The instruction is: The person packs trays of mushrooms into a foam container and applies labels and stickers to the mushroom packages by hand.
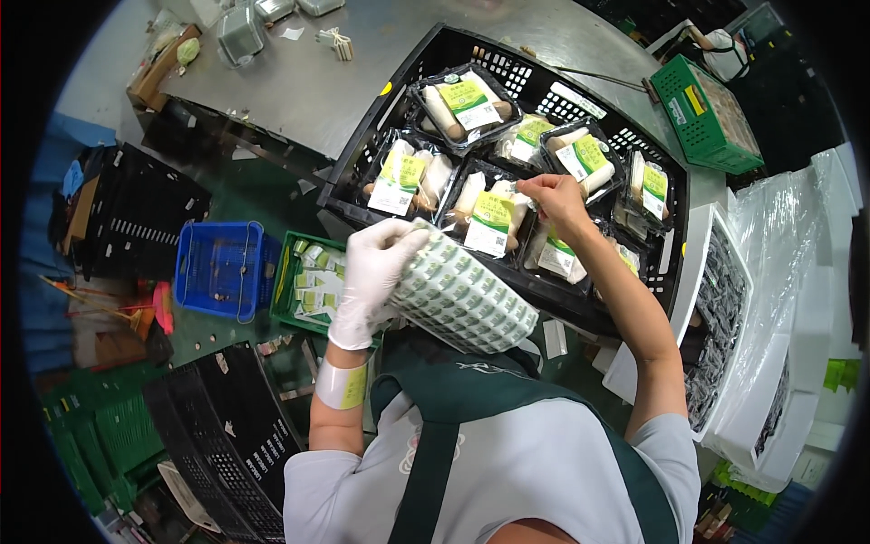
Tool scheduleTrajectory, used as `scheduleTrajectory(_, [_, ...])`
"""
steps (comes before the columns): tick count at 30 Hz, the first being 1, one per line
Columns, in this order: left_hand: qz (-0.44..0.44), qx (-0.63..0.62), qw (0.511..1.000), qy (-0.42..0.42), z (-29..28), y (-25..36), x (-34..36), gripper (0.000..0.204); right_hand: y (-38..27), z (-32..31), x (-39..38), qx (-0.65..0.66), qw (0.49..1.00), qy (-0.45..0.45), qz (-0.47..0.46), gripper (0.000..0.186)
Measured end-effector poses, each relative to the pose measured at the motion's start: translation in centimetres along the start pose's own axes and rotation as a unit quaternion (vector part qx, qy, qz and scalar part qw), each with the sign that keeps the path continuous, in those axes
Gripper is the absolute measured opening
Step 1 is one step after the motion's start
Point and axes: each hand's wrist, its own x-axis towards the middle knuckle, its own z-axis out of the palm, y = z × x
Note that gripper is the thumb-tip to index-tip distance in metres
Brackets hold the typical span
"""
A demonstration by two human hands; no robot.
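At least eight film-wrapped mushroom packs can be counted in the black crate, which is set between one and two o'clock in the view. By each of those seen clearly, a large yellow-green and white label is already carried, so the main labelling may be judged done. On the pack at the crate's eleven o'clock, a small round green seal also seems to be borne; on most others, whether one is present cannot be told.

The sticker sheet, near the middle of the view, is gripped along its upper edge by the gloved left hand and is slanted down toward four o'clock. Its visible face is covered by many rows of small stickers, so much of the supply is judged to be left. The bare right hand is held over the central pack, with thumb and forefinger pinched together; whether a sticker is held between them cannot be made out. The sealing is therefore judged to be partway through, with its exact count unclear.
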Motion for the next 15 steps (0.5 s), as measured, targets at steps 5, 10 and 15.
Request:
scheduleTrajectory(5, [-0.042,-0.018,0.999,0.012,-2.4,-0.7,-0.2,0.012,3.0,1.7,3.1,-0.035,0.996,0.075,-0.016,0.019])
scheduleTrajectory(10, [-0.040,-0.019,0.999,0.029,-3.1,-1.3,-0.5,0.011,2.1,2.7,3.4,-0.301,0.936,0.141,-0.119,0.025])
scheduleTrajectory(15, [-0.042,-0.021,0.998,0.041,-3.6,-1.0,-0.8,0.011,1.4,0.4,4.3,-0.353,0.932,0.046,-0.070,0.031])
